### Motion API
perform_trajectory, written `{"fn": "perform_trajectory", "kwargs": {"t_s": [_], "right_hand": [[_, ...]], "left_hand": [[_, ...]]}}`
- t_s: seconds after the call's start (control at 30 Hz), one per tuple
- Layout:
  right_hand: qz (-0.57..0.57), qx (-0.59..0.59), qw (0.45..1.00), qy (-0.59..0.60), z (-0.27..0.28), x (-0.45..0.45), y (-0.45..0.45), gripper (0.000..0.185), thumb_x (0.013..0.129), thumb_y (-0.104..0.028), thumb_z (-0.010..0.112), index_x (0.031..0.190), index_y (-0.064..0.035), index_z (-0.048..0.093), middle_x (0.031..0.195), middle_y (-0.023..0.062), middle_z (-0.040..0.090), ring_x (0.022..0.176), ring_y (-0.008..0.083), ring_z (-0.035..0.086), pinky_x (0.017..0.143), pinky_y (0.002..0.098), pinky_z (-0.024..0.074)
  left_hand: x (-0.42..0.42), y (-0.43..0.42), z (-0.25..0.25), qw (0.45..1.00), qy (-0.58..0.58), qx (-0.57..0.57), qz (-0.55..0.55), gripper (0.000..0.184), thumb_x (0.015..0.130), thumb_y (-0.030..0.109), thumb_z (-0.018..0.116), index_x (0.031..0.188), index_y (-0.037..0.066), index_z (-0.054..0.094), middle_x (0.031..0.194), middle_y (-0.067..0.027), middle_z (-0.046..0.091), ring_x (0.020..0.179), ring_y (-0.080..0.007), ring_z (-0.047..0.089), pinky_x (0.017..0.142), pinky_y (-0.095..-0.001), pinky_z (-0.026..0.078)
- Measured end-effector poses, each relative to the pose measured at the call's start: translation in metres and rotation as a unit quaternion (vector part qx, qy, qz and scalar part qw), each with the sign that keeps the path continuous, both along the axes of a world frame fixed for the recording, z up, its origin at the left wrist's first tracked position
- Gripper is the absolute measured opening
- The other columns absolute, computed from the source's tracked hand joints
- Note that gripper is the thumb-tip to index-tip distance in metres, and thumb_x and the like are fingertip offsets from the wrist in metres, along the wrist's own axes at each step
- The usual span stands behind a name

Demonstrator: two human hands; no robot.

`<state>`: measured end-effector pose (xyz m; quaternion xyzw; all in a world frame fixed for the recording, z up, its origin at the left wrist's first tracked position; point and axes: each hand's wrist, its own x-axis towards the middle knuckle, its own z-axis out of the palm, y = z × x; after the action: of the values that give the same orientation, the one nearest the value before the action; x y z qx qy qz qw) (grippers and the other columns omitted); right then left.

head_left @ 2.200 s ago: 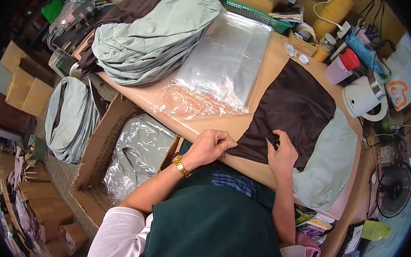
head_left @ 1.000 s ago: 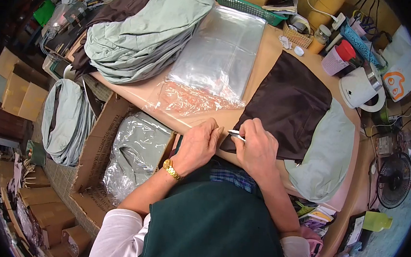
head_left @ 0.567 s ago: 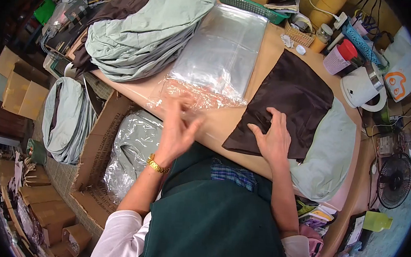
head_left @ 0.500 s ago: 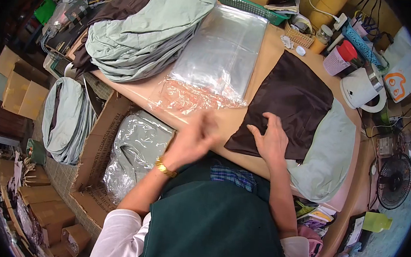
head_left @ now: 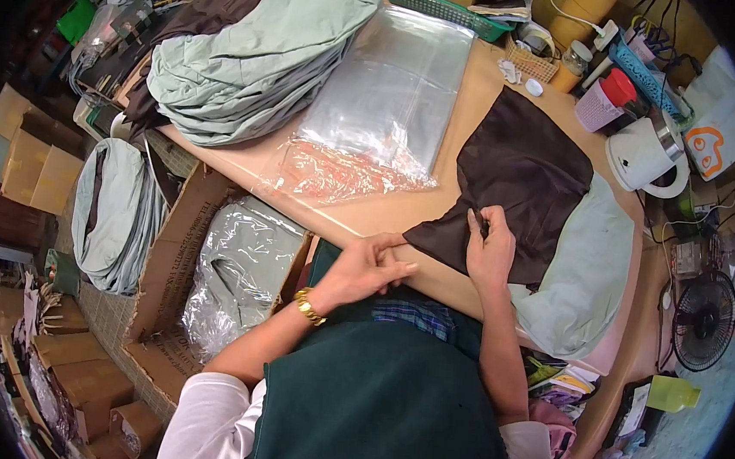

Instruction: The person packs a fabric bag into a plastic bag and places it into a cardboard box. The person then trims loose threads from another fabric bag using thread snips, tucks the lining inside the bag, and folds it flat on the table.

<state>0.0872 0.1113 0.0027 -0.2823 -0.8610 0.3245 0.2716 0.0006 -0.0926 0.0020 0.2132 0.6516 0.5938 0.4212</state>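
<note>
A dark brown cloth [head_left: 524, 156] lies on the tan table, partly over a pale grey-green cloth [head_left: 594, 256]. My right hand [head_left: 493, 250] pinches a raised fold of the brown cloth between thumb and fingers. At the table's near edge is my left hand [head_left: 364, 271], its thumb apart from the fingers and its fingertips at the lower left corner of the brown cloth. Whether those fingertips press on the corner, I cannot tell.
Clear plastic bags [head_left: 387, 93] lie in a stack beside a pile of grey-green cloth [head_left: 250, 74]. An open carton [head_left: 161, 274] at the left holds a bagged grey item [head_left: 249, 255]. A white kettle [head_left: 645, 156] and a pink basket [head_left: 600, 110] stand at the right.
My left hand has come down and right to the brown cloth's corner. My right hand has closed from an open spread into a pinch, and the cloth's left side is now drawn into folds.
</note>
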Motion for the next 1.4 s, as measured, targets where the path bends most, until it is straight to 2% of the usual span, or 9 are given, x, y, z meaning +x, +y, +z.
{"fn": "perform_trajectory", "kwargs": {"t_s": [0.23,0.33,0.53,0.67,0.77,1.23,1.3,1.33,1.4], "right_hand": [[0.001,-0.034,0.998,0.060,0.006,0.008,-0.005,0.024,0.095,-0.017,0.063,0.083,-0.0015,0.049,0.067,0.0075,0.047,0.062,0.0139,0.041,0.058,0.0301,0.0388],[0.016,-0.051,0.996,0.078,0.004,0.010,-0.005,0.024,0.095,-0.017,0.063,0.083,-0.0019,0.049,0.067,0.0051,0.046,0.063,0.0124,0.041,0.059,0.0284,0.0384],[0.029,0.007,1.000,0.007,0.031,0.014,-0.017,0.019,0.090,-0.018,0.068,0.095,-0.0043,0.056,0.084,0.0115,0.060,0.072,0.0277,0.061,0.065,0.0376,0.0475],[0.075,0.087,0.993,0.007,0.060,0.020,-0.033,0.029,0.083,-0.021,0.074,0.105,-0.0071,0.062,0.095,0.0092,0.056,0.079,0.0314,0.063,0.068,0.0403,0.0490],[0.176,0.153,0.972,0.016,0.071,0.019,-0.047,0.021,0.075,-0.017,0.076,0.090,-0.0082,0.065,0.088,0.0073,0.054,0.073,0.0260,0.061,0.064,0.0371,0.0469],[0.139,0.166,0.976,-0.011,0.070,0.009,-0.044,0.024,0.076,-0.014,0.073,0.091,-0.0071,0.056,0.089,0.0099,0.053,0.076,0.0296,0.061,0.063,0.0416,0.0477],[0.046,0.162,0.984,-0.053,0.067,0.002,-0.015,0.042,0.080,-0.019,0.073,0.116,-0.0070,0.054,0.101,0.0149,0.055,0.084,0.0382,0.062,0.070,0.0456,0.0504],[0.007,0.177,0.980,-0.095,0.055,0.006,0.005,0.058,0.081,-0.027,0.073,0.130,-0.0073,0.048,0.108,0.0178,0.054,0.088,0.0408,0.062,0.073,0.0472,0.0510],[-0.015,0.172,0.969,-0.176,0.024,0.029,0.037,0.068,0.082,-0.035,0.073,0.137,-0.0068,0.044,0.110,0.0195,0.055,0.092,0.0411,0.062,0.075,0.0477,0.0513]], "left_hand": [[0.006,0.019,-0.012,0.961,-0.226,0.104,0.120,0.026,0.095,0.018,0.064,0.113,-0.001,0.063,0.079,-0.0020,0.066,0.058,-0.0078,0.061,0.053,-0.0187,0.050],[0.010,0.019,-0.005,0.914,-0.303,0.153,0.221,0.021,0.097,0.017,0.060,0.108,0.000,0.063,0.090,-0.0056,0.067,0.078,-0.0131,0.069,0.069,-0.0204,0.059],[0.003,0.007,-0.005,0.884,-0.368,0.231,0.173,0.019,0.101,0.014,0.052,0.103,-0.004,0.057,0.102,-0.0124,0.063,0.106,-0.0247,0.066,0.090,-0.0268,0.058],[0.006,0.007,0.008,0.901,-0.344,0.214,0.152,0.019,0.103,0.014,0.047,0.100,-0.004,0.053,0.102,-0.0124,0.061,0.106,-0.0258,0.066,0.091,-0.0290,0.058],[0.009,0.009,0.003,0.911,-0.316,0.211,0.159,0.019,0.103,0.015,0.046,0.098,-0.003,0.052,0.100,-0.0114,0.059,0.099,-0.0228,0.068,0.089,-0.0297,0.059],[0.020,-0.003,0.008,0.943,-0.231,0.218,0.104,0.021,0.102,0.021,0.053,0.094,0.001,0.053,0.100,-0.0065,0.061,0.081,-0.0143,0.065,0.080,-0.0289,0.056],[0.006,-0.028,0.001,0.976,-0.094,0.093,-0.174,0.023,0.101,0.022,0.054,0.093,0.001,0.055,0.103,-0.0072,0.062,0.078,-0.0125,0.062,0.074,-0.0282,0.052],[0.001,-0.035,0.011,0.975,-0.091,0.094,-0.178,0.023,0.101,0.022,0.054,0.093,0.001,0.055,0.103,-0.0072,0.062,0.078,-0.0125,0.062,0.074,-0.0282,0.052],[-0.010,-0.047,0.043,0.936,0.147,-0.217,-0.237,0.022,0.100,0.022,0.057,0.092,0.002,0.056,0.100,-0.0067,0.063,0.079,-0.0104,0.059,0.071,-0.0284,0.048]]}}
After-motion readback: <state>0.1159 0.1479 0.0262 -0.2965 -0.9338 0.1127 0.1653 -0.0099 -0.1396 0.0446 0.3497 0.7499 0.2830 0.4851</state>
